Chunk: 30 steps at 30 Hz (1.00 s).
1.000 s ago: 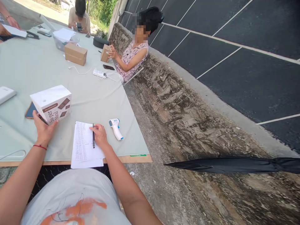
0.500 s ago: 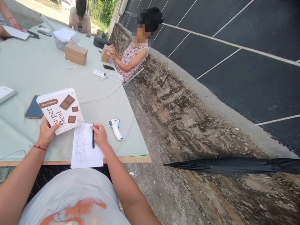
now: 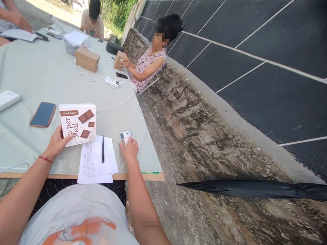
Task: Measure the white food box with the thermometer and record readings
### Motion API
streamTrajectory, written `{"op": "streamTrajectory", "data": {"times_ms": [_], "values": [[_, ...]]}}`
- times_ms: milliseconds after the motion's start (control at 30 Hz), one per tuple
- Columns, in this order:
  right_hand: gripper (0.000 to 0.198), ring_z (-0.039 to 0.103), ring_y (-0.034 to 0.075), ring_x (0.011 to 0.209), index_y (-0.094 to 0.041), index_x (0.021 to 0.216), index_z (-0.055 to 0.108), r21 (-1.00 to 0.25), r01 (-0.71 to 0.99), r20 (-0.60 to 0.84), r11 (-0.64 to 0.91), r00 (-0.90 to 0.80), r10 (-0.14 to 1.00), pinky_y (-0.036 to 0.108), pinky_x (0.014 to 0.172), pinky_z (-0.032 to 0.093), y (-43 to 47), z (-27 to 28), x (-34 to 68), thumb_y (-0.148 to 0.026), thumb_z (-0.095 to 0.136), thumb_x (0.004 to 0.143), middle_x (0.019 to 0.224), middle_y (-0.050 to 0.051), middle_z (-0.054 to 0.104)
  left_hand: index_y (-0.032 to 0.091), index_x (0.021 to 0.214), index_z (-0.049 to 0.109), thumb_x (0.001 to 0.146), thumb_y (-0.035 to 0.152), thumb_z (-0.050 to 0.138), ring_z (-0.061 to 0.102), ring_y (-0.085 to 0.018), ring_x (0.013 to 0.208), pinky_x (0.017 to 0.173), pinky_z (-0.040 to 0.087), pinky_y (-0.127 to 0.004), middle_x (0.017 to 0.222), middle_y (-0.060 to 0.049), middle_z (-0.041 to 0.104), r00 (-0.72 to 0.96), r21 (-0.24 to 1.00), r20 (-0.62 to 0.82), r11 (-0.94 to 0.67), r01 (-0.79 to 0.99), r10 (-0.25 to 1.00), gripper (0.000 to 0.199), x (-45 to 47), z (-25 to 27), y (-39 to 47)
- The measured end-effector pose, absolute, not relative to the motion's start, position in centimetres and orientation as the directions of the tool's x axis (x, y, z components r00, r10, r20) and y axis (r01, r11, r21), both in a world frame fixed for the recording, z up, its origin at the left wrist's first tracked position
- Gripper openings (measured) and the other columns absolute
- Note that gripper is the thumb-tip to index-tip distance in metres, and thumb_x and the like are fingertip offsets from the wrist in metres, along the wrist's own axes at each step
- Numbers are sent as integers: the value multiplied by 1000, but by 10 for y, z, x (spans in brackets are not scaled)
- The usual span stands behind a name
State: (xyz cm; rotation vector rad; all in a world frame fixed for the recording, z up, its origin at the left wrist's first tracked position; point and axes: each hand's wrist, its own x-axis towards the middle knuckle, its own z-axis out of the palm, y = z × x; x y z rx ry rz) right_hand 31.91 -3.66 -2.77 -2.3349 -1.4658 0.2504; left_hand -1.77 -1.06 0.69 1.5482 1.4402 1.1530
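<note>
My left hand (image 3: 59,140) is closed on a white and brown meal box (image 3: 79,119), thumb on its front and fingers behind it. The box is propped upright, its lower edge near the top of some printed sheets (image 3: 98,166). On those sheets lies a black pen (image 3: 103,149), touched by neither hand. To the right, my right hand (image 3: 130,149) is over the handle of a white and blue infrared thermometer (image 3: 125,136), fingers curled round it. The thermometer's head shows past the fingers; most of its handle is hidden.
A phone (image 3: 43,114) and a white power bank (image 3: 9,99) lie left. Farther back are a cardboard box (image 3: 87,59), a power strip (image 3: 111,82) and a plastic basket (image 3: 74,46). A co-worker (image 3: 150,64) at the right edge holds a small carton (image 3: 119,60); other people sit beyond.
My right hand has left the pen on the sheets and moved right onto the thermometer. The meal box in my left hand has moved right and turned more upright, uncovering the phone.
</note>
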Motion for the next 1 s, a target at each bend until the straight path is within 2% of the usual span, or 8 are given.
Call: {"op": "streamTrajectory", "data": {"times_ms": [167, 233, 300, 367, 433, 533, 633, 1000], "values": [[49, 60, 33, 109, -9, 126, 57, -368, 758, -137, -539, 529, 837, 42, 89, 46, -38, -21, 337, -41, 55, 88, 122, 23, 58, 16, 134, 46, 70, 68, 70, 59, -37, 123, 101, 51, -51, 132, -15, 63, -21, 932, 125, -110, 344, 992, 85, -16, 4, -12], [43, 62, 31, 100, -10, 113, 64, -445, 711, -168, -544, 531, 831, 41, 86, 47, -37, -17, 338, -40, 60, 82, 111, 20, 63, 16, 134, 45, 71, 68, 69, 59, -36, 123, 101, 51, -52, 134, -15, 62, -22, 934, 115, -100, 343, 993, 85, -15, 4, -14], [38, 63, 27, 92, -13, 102, 66, -649, 618, -139, -444, 477, 868, 37, 82, 47, -38, -10, 330, -41, 63, 76, 99, 13, 66, 16, 135, 45, 72, 67, 69, 60, -36, 122, 100, 52, -51, 134, -15, 61, -18, 934, 100, -87, 347, 995, 84, -14, 5, -15], [39, 61, 22, 84, -17, 98, 64, -875, 430, -39, -223, 397, 917, 33, 77, 47, -45, 0, 313, -47, 61, 74, 91, 6, 66, 16, 135, 45, 72, 67, 69, 59, -37, 122, 100, 52, -51, 135, -15, 61, -12, 934, 93, -83, 347, 996, 84, -14, 5, -16], [38, 58, 19, 76, -19, 93, 62, -976, 213, 24, -32, 254, 967, 31, 72, 46, -55, 11, 288, -54, 58, 77, 81, 3, 64, 16, 135, 45, 72, 67, 69, 58, -37, 124, 101, 50, -52, 135, -16, 61, -14, 936, 95, -84, 342, 995, 84, -15, 4, -15], [33, 53, 16, 67, -21, 82, 58, -999, 18, 43, 44, -38, 998, 30, 67, 45, -72, 27, 247, -54, 54, 83, 70, 0, 58, 16, 135, 45, 72, 67, 70, 57, -37, 125, 102, 50, -52, 135, -16, 60, -18, 938, 106, -94, 333, 994, 84, -16, 2, -14], [30, 52, 16, 67, -21, 79, 57, -997, 34, 60, 66, -158, 986, 29, 70, 45, -83, 32, 214, -51, 59, 81, 68, -1, 56, 16, 134, 46, 72, 67, 70, 58, -36, 124, 102, 50, -52, 134, -16, 61, -15, 938, 117, -106, 329, 993, 84, -17, 0, -13], [36, 53, 15, 62, -21, 81, 58, -994, 60, -90, -87, -64, 994, 29, 67, 44, -73, -11, 187, -57, 58, 81, 61, -3, 56, 15, 135, 49, 73, 68, 69, 58, -36, 122, 103, 47, -54, 134, -17, 61, -11, 954, 106, -98, 283, 994, 84, -15, 5, -13]]}}
